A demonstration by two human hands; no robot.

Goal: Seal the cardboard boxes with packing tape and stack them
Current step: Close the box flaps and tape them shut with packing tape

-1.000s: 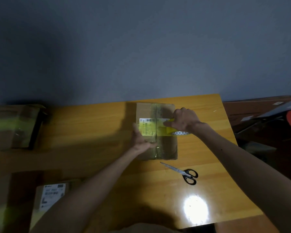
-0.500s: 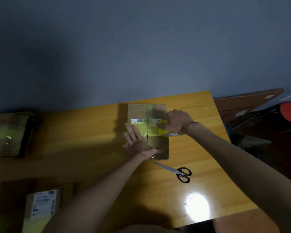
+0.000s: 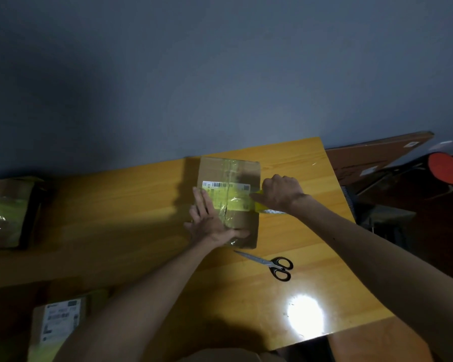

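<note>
A brown cardboard box with a white barcode label lies on the yellow wooden table. A band of yellow packing tape runs across its top. My left hand lies flat with straight fingers on the box's left half, pressing the tape. My right hand grips the tape roll at the box's right edge; most of the roll is hidden under the hand.
Black-handled scissors lie on the table just in front of the box. A taped box sits at the far left, another labelled box at the lower left. A red stool and a flat board stand right of the table.
My left hand went from curled at the box's near left corner to flat on the top, fingers spread over the tape. The right hand stayed at the box's right edge.
</note>
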